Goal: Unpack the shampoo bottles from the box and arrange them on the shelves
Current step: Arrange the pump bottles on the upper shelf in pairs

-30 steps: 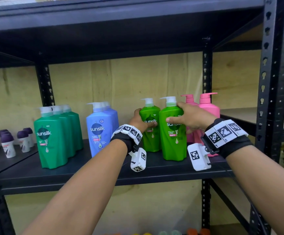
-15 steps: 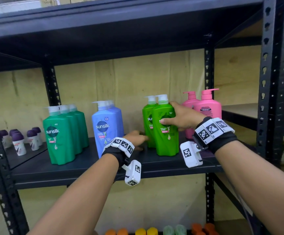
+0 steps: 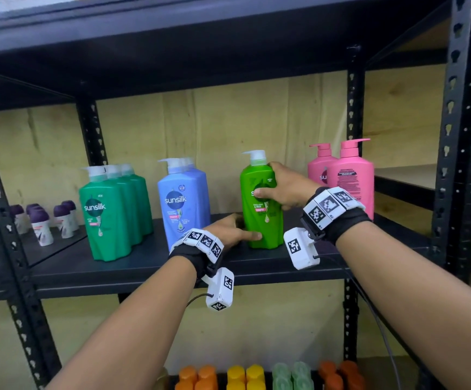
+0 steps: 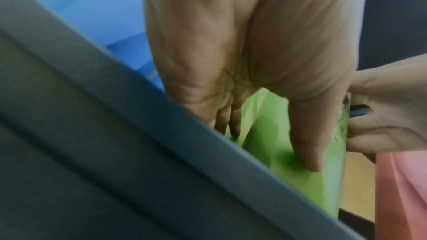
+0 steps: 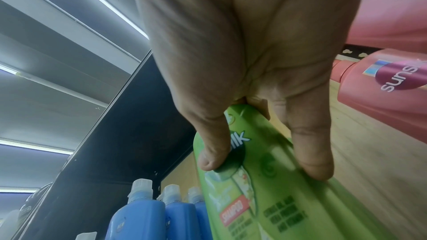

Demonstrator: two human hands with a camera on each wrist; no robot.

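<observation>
A lime green Sunsilk pump bottle point(image 3: 264, 226) point(image 5: 254, 198) stands upright on the black shelf board point(image 3: 144, 266), between the blue and the pink bottles. My right hand point(image 3: 269, 181) point(image 5: 263, 165) grips its upper body, thumb on the front label and fingers round the back. My left hand point(image 3: 237, 230) point(image 4: 268, 145) lies low on the shelf, its straight thumb and fingers touching the bottle's foot point(image 4: 265, 171) from the left. Any second lime bottle behind this one is hidden.
Three dark green bottles point(image 3: 110, 212) stand in a row at the left, blue ones point(image 3: 183, 201) beside them, two pink ones point(image 3: 349, 178) at the right. Small roll-ons point(image 3: 43, 223) sit far left. A steel post point(image 3: 454, 136) stands right. Coloured caps point(image 3: 257, 375) fill the shelf below.
My left hand let go of the rear lime bottle and dropped to the shelf by the front bottle's foot. The front bottle now covers the rear one. My right hand keeps its grip.
</observation>
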